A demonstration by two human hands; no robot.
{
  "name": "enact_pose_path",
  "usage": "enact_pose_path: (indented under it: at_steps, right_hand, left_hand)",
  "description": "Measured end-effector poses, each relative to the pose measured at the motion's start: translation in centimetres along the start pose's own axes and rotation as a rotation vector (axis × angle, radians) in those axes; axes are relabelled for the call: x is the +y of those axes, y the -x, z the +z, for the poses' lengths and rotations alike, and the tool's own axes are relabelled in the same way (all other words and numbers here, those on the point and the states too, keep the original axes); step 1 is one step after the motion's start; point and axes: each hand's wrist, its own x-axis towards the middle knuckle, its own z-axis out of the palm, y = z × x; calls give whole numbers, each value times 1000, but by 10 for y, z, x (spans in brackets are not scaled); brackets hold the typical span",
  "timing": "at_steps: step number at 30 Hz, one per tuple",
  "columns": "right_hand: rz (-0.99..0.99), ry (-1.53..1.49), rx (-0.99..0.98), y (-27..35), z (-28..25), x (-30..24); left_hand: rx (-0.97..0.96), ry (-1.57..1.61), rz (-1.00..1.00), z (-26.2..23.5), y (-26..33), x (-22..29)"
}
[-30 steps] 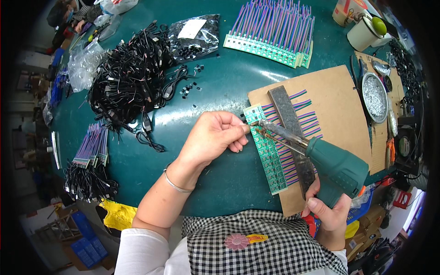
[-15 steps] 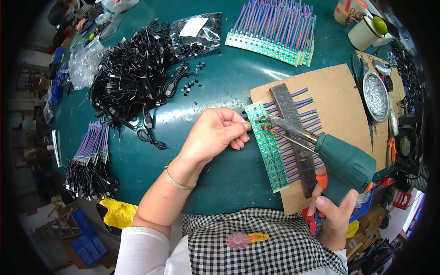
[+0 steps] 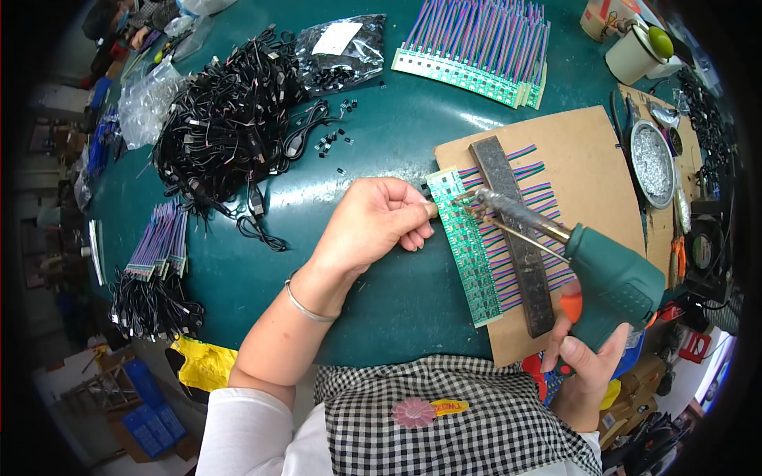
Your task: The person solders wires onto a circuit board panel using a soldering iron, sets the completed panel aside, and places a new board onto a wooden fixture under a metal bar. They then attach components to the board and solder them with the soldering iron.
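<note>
My right hand (image 3: 591,361) grips a green soldering gun (image 3: 619,274) with an orange trigger. Its metal tip hovers over or close to the upper end of a green circuit board panel (image 3: 468,262); whether they touch I cannot tell. Beside the panel's upper left edge, my left hand (image 3: 377,214) is pinched closed, thumb against fingers, and what it holds is hidden. Coloured wires (image 3: 548,209) run rightward from the panel beneath a dark flat bar (image 3: 517,238), which lies across them on a cardboard sheet (image 3: 583,159).
A heap of black cables (image 3: 230,127) and a bag of small black parts (image 3: 341,55) lie far left. Loose black parts (image 3: 329,143) are scattered nearby. Wired panels (image 3: 476,67) are stacked at the back. A round metal dish (image 3: 652,163) and a white mug (image 3: 633,57) stand right.
The soldering gun has shifted to the right, and its tip has drawn back from the board's left edge. My left hand stays pinched in almost the same spot.
</note>
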Motion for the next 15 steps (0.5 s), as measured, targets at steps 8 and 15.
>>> enact_pose_path:
  at_steps: [8,15]
  right_hand:
    - [-46,-52,-2,0,-1,0]
    - [15,29,-88,-2,0,6]
  left_hand:
    - [12,4,-13,0,1,1]
    - [10,9,-15,1,1,1]
